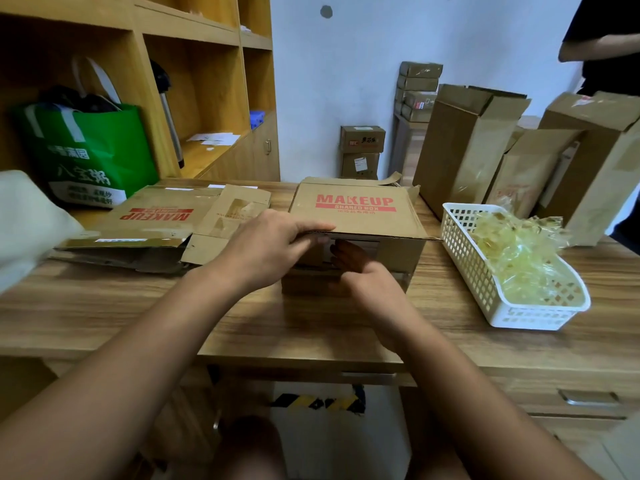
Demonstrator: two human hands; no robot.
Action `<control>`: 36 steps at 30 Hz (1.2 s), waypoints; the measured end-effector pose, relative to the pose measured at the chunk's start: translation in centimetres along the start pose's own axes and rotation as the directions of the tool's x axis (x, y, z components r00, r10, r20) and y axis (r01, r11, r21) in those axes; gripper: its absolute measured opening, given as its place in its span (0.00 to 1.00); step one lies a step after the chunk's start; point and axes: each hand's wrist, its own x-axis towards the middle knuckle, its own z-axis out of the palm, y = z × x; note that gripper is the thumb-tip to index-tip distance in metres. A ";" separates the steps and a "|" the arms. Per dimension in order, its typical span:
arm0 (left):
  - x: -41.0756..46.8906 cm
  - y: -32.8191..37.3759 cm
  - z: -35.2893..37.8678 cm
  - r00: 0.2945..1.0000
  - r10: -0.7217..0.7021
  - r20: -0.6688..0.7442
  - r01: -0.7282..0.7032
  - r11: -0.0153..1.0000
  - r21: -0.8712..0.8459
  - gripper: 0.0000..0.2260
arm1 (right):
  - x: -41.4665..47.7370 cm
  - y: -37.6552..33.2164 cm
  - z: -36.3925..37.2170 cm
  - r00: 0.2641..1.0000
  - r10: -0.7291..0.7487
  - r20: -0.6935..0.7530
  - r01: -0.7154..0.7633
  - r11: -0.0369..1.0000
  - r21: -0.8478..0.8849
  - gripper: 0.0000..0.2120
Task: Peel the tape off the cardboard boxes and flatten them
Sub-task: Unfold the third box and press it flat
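I see the box [356,216] in the middle of the frame, sitting on the wooden worktop [277,327]. It has red letters on top that say MAKEUP. The side facing me is open.

My left hand [273,244] holds the near top edge of the box. Its fingers lie over the edge and the thumb is tucked under it, so it pinches the cardboard. My right hand [367,282] is just right of it and lower. Its fingers [346,252] are mostly straight and reach into the open side. I see nothing held in them.

A flat box [156,216] lies on the worktop to the left, touching nothing I hold. A white basket [464,251] sits to the right of the box, with a heap of crumpled clear tape [512,244] inside. Tall boxes [467,143] stand behind it at the upper right. A green bag [93,150] sits in the shelf [194,39] at the left.
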 end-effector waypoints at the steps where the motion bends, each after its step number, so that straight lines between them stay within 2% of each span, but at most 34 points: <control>1: 0.1 0.1 0.0 1.000 -0.002 0.000 0.002 1.000 -0.003 0.13 | 0.1 -0.3 0.0 0.999 0.045 -0.013 -0.045 0.999 0.008 0.10; 4: 0.2 0.1 0.1 1.000 -0.014 -0.006 0.014 1.000 0.025 0.13 | 0.4 -0.7 0.1 0.998 0.063 0.008 -0.063 0.998 -0.008 0.11; 8: 0.3 0.0 0.4 0.999 -0.030 -0.022 0.031 0.999 0.019 0.13 | -0.3 -0.3 0.9 0.970 -0.002 0.245 0.016 0.998 -0.057 0.25; 10: 0.2 0.0 0.5 0.999 -0.032 -0.030 0.032 0.999 0.005 0.13 | -0.7 0.5 1.6 0.948 -0.005 0.317 0.043 0.993 -0.114 0.28; 16: -0.3 -0.8 1.0 0.999 0.026 -0.048 -0.026 0.999 -0.019 0.15 | -1.3 1.3 2.5 0.945 -0.064 0.319 0.113 0.984 -0.135 0.33; 21: -0.8 -1.7 1.3 0.999 0.033 -0.035 -0.038 0.992 -0.122 0.23 | -1.4 1.6 3.1 0.930 -0.126 0.346 0.198 0.963 -0.182 0.32; 24: -1.1 -1.9 1.5 0.999 0.015 -0.036 -0.020 0.989 -0.148 0.28 | -1.4 1.9 3.2 0.927 -0.145 0.345 0.221 0.956 -0.191 0.32; 29: -0.8 -1.9 1.3 0.998 -0.023 -0.053 0.013 0.984 -0.175 0.29 | -2.0 2.7 2.5 0.930 -0.211 0.300 0.281 0.935 -0.217 0.27; 33: -0.6 -2.1 1.0 0.998 -0.035 -0.059 0.024 0.982 -0.188 0.28 | -2.9 3.6 1.1 0.935 -0.327 0.135 0.354 0.859 -0.370 0.22; 36: -0.6 -2.1 0.9 0.996 -0.041 -0.080 0.025 0.983 -0.183 0.25 | -2.4 4.3 -0.3 0.940 -0.340 0.004 0.295 0.810 -0.507 0.19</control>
